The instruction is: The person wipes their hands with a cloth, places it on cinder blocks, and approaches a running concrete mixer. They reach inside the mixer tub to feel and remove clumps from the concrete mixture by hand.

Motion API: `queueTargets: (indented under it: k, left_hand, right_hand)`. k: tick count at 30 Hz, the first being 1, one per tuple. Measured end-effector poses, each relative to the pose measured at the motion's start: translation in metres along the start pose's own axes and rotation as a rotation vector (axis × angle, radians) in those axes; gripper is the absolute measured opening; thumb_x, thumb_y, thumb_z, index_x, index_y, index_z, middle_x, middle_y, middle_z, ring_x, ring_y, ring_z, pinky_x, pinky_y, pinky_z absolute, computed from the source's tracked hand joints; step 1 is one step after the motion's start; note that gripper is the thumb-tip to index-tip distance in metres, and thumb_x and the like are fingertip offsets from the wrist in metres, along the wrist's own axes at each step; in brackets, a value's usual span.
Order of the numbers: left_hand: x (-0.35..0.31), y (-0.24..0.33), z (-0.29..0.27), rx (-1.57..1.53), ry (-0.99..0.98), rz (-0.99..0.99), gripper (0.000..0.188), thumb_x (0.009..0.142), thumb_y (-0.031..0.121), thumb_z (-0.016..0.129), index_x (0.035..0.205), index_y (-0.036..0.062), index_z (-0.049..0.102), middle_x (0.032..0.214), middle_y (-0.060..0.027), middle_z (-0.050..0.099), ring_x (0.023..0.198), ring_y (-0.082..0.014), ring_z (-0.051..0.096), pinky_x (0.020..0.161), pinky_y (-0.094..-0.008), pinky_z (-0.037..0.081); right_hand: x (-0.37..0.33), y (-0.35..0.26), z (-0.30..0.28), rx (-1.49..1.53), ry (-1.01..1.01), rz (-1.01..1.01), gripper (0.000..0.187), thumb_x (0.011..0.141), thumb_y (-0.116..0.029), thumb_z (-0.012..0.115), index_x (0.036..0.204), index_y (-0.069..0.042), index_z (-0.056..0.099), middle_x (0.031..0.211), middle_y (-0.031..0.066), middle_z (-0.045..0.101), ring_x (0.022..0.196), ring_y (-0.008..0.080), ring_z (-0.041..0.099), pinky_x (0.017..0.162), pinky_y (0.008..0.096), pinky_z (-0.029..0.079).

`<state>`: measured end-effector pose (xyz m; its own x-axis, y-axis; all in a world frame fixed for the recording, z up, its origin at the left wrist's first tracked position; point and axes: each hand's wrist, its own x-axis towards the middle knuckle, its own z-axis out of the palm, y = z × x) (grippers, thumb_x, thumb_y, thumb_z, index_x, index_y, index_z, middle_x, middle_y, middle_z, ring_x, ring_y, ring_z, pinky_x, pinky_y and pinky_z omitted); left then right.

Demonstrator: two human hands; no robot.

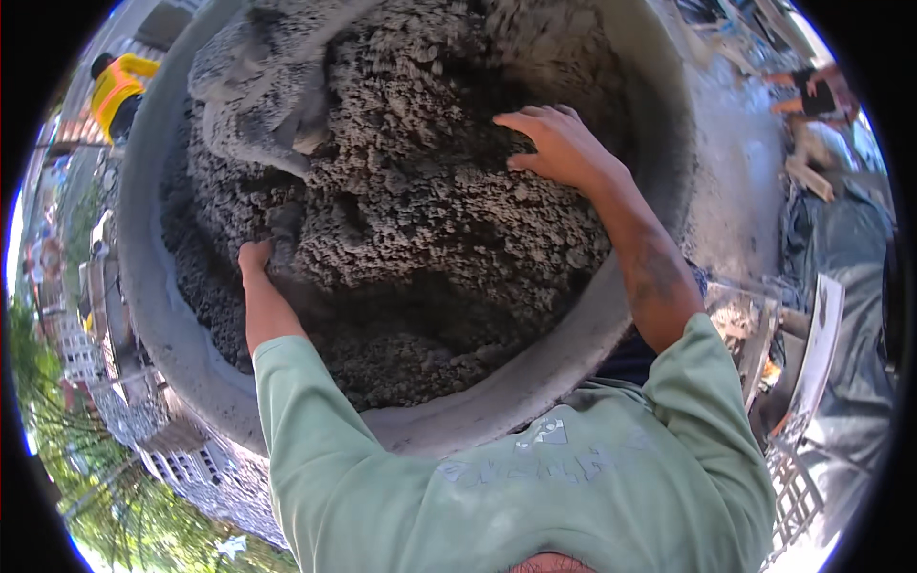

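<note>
A big round tub [659, 124] with a thick grey rim stands in front of me, holding a crumbly dark grey mix [420, 201] like damp mortar or concrete. My left hand [256, 256] is down at the mix on the left side. Its fingers are hidden, blending into a grey patch beyond it, so its grip cannot be made out. Over the right part of the mix, my right hand [559, 143] is open, fingers apart, with nothing in it. Paler grey material [263, 95], smooth and powdery, lies across the far left of the mix.
Beyond the tub at the far left is a person in a yellow and orange top [117, 91]. Another person [821, 91] is at the far right. A dark tarp [845, 315] and a pale board [812, 353] lie to my right. Hollow blocks [186, 463] sit at the lower left.
</note>
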<state>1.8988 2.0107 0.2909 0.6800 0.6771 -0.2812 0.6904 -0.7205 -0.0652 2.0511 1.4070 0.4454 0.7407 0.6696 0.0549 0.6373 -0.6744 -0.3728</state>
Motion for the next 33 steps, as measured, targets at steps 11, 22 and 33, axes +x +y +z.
queueTargets:
  k: [11, 22, 33]
  left_hand:
    - [-0.157, 0.131, -0.076, -0.848, 0.099, 0.362, 0.049, 0.079, 0.034, 0.067, 0.114, 0.0002, 0.062, 0.109, -0.0112, 0.066, 0.101, -0.0236, 0.061, 0.086, -0.0345, 0.045]
    - [-0.423, 0.261, -0.004, -0.752, -1.053, 0.842, 0.046, 0.085, 0.032, 0.067, 0.122, 0.0071, 0.056, 0.105, -0.011, 0.064, 0.098, -0.0191, 0.059, 0.088, -0.0314, 0.045]
    - [-0.365, 0.181, -0.08, -0.677, -0.589, 0.723, 0.036, 0.076, 0.025, 0.069, 0.105, 0.0042, 0.065, 0.087, -0.0184, 0.068, 0.081, -0.028, 0.066, 0.074, -0.035, 0.051]
  right_hand:
    - [0.002, 0.039, 0.009, -0.1, 0.135, 0.198, 0.05, 0.084, -0.036, 0.065, 0.129, -0.02, 0.052, 0.118, 0.0063, 0.061, 0.113, 0.0256, 0.056, 0.095, 0.052, 0.038]
    - [-0.003, 0.029, 0.019, 0.004, -0.111, 0.149, 0.04, 0.077, -0.029, 0.071, 0.114, -0.016, 0.063, 0.106, 0.0065, 0.068, 0.092, 0.0247, 0.067, 0.08, 0.0392, 0.052]
    - [-0.089, 0.012, 0.081, -0.46, -1.058, -0.551, 0.034, 0.058, -0.016, 0.081, 0.089, -0.01, 0.068, 0.096, 0.0105, 0.062, 0.091, 0.0315, 0.063, 0.075, 0.042, 0.054]
